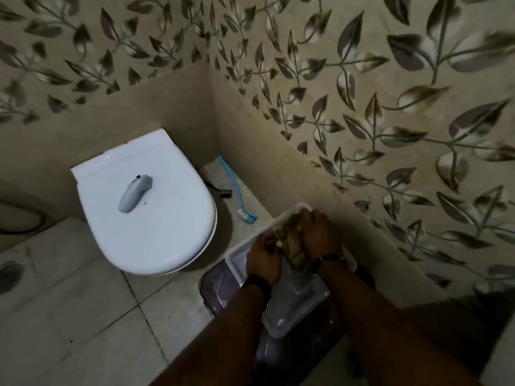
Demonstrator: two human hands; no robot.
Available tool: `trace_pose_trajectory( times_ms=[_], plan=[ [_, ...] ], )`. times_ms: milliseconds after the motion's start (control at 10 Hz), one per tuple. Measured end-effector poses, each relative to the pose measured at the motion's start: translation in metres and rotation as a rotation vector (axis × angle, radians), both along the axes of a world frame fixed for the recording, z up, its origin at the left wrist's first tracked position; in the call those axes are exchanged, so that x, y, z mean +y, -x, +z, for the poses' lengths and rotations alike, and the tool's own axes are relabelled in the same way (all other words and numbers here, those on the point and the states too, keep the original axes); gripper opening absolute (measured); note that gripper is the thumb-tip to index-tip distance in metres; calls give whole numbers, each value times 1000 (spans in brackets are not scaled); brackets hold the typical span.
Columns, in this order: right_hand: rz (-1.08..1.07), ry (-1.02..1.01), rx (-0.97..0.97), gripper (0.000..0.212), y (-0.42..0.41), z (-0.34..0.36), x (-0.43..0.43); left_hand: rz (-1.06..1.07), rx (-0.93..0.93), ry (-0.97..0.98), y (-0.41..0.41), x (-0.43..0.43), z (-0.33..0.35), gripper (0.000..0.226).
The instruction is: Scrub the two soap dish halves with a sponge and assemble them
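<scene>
Both hands work close together at the lower right of the scene, over a pale translucent tray-like soap dish half [295,307] that lies lengthwise from near to far. The right hand [320,235] is curled into a fist around a crumpled yellowish-green sponge [291,243], pressing it down toward the far part of that half. The left hand [263,260] sits just to the left of the sponge, fingers bent and closed on the left rim of the half, touching the sponge at its near-left edge. Each wrist carries a dark band.

The sponge lies between the two hands, mostly under the right one, so only its creased middle shows. The near end of the pale half sticks out below the wrists, toward the viewer. Beneath and to the left of it sits a darker, smoky translucent piece [220,291]; whether this is the other soap dish half cannot be told in the dim light.

To the left stands a white toilet [156,218] with its lid shut and a grey handheld object [133,196] lying on top. Between the toilet and the right wall, on the floor [83,316], lies a blue-handled brush [237,190], and a small dark brush [220,192] rests beside it. The walls above carry leaf-patterned tiles [390,107]. A floor drain [9,277] shows at the far left edge.
</scene>
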State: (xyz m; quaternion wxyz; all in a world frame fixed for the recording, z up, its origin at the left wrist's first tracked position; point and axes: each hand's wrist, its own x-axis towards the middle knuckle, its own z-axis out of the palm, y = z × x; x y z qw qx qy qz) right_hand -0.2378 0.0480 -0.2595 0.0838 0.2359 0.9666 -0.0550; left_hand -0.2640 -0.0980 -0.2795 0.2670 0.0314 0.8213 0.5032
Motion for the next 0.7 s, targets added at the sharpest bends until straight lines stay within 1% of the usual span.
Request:
trace_pose_trajectory(
  times_ms=[100,200,300,400,500,600,700],
  plan=[
    [104,-138,-1,28,-10,-8,-7,-110,192,32,-8,-2,0,39],
    [58,132,-66,34,-14,-18,-12,-485,504,188,-9,3,-6,43],
    [104,62,-146,36,-18,-32,-14,-698,608,268,-6,3,-15,46],
    [145,26,-165,37,-18,-24,-14,-789,661,315,-2,0,-17,49],
    [161,39,-168,50,-22,-2,-14,-763,695,279,2,-6,5,53],
    [194,-65,-57,63,-30,44,-14,-705,676,295,10,-12,48,67],
    [195,-155,131,70,-32,90,-19,-657,795,350,16,-17,90,59]
  ],
)
